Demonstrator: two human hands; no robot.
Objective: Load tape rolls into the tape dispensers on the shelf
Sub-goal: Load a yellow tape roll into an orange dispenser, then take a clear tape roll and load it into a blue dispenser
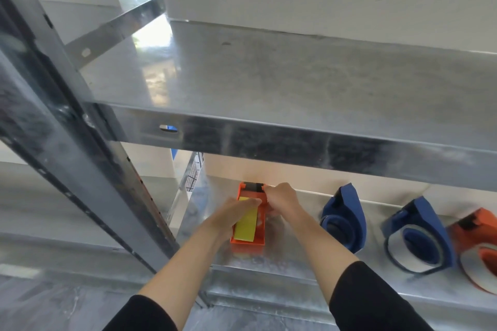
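Currently both hands work at one orange dispenser (250,244) standing upright near the left end of the lower shelf (293,258), cutter end away from the camera. Yellow tape roll (245,226) sits inside the dispenser body, between its side walls. Left hand (233,213): fingers laid fairly flat across the top of the roll, resting on it. Right hand (280,200): fingers curled onto the dispenser's right wall, just beside the black cutter end. Hands close together, nearly touching over the dispenser. Black sleeves (376,301) reach the forearms. To the right on the same shelf, apart from the hands: blue dispenser (347,212) on its side, second blue dispenser (423,234) on its side with a pale ring around its hub, then second orange dispenser (481,234), cut by the frame edge. Upper shelf (269,75) bare metal, overhanging. Upright post (80,158) slants across the left.
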